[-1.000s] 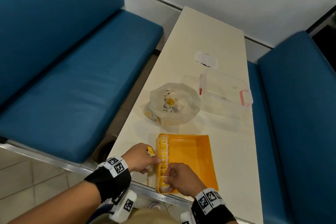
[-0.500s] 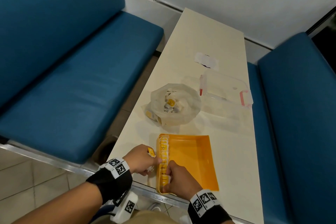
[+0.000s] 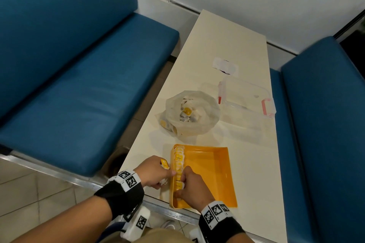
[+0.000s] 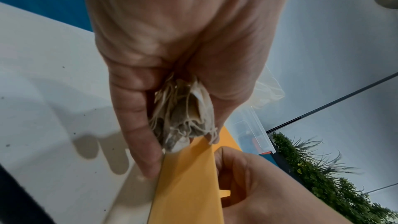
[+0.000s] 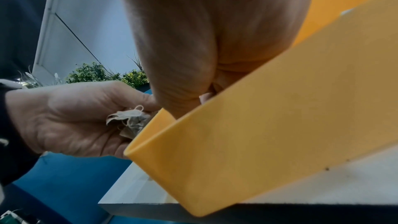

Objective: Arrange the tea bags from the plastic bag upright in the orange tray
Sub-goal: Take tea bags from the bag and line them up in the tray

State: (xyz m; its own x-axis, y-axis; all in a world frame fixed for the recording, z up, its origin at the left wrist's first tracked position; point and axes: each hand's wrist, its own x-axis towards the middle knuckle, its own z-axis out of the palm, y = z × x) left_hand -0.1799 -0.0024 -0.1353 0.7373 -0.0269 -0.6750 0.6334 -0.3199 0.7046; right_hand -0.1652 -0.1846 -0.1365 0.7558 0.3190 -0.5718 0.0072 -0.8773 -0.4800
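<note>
The orange tray (image 3: 211, 173) lies at the table's near edge, with a row of tea bags (image 3: 179, 161) standing along its left wall. My left hand (image 3: 160, 172) rests just outside that wall and grips a bundle of tea bags (image 4: 183, 117) with tangled strings; one yellow tag (image 3: 165, 163) sticks up. My right hand (image 3: 182, 183) reaches inside the tray against the left wall, fingers curled and pinching a white tea bag in the row. The right wrist view shows the tray wall (image 5: 269, 125) hiding those fingers. The plastic bag (image 3: 192, 113) lies open beyond the tray with more tea bags inside.
A clear lidded container (image 3: 246, 96) with red clips stands right of the plastic bag. A white paper scrap (image 3: 225, 65) lies farther back. Blue bench seats (image 3: 88, 85) flank the narrow cream table (image 3: 246, 163); the tray's near end sits at the table's front edge.
My right hand has slid forward along the tray's left wall, from the near corner toward the standing row. The left hand has stayed put beside the tray.
</note>
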